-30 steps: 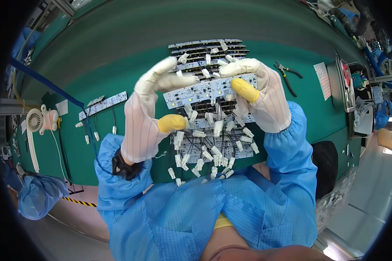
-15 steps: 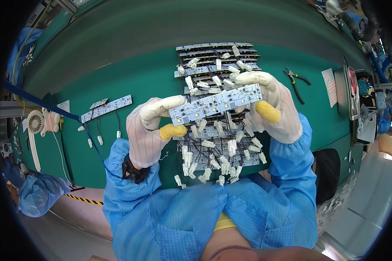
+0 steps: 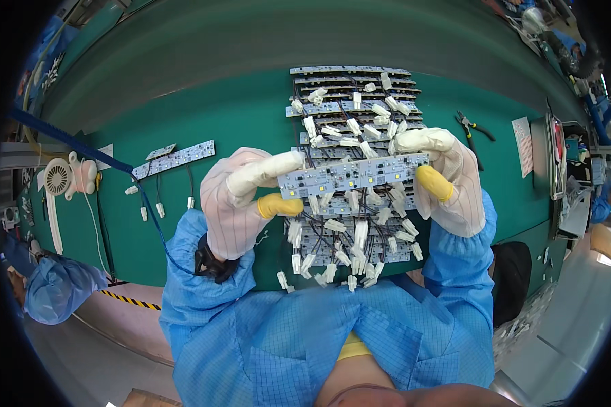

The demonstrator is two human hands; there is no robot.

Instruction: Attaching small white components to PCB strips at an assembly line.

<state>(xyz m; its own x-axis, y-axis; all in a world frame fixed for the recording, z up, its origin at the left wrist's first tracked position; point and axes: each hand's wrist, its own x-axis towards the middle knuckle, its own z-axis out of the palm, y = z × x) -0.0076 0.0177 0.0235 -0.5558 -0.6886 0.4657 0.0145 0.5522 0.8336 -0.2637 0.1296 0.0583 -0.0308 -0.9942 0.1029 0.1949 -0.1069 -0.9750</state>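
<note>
Stretching wide in smooth green, the surface point(image 3: 244, 119) carries a round-caged fan point(image 3: 59, 178) at far left and pliers point(image 3: 466, 123) at right, with black-and-yellow tape point(image 3: 132, 300) across the floor point(image 3: 136, 327) at lower left. And look: the left hand point(image 3: 241, 195), in a striped, yellow-thumbed cloth glove, pinches one end of a long, flat circuit board point(image 3: 353, 176); the right hand point(image 3: 451, 180) clasps the other, above close rows of boards point(image 3: 329, 108) trailing blocky white connectors point(image 3: 360, 234).

Left fingers point(image 3: 271, 169), right fingers point(image 3: 436, 183) pinch circuit board point(image 3: 353, 175) ends; board rows point(image 3: 332, 107), white plugs point(image 3: 361, 234), pliers point(image 3: 468, 125) on green counter point(image 3: 244, 122).
</note>
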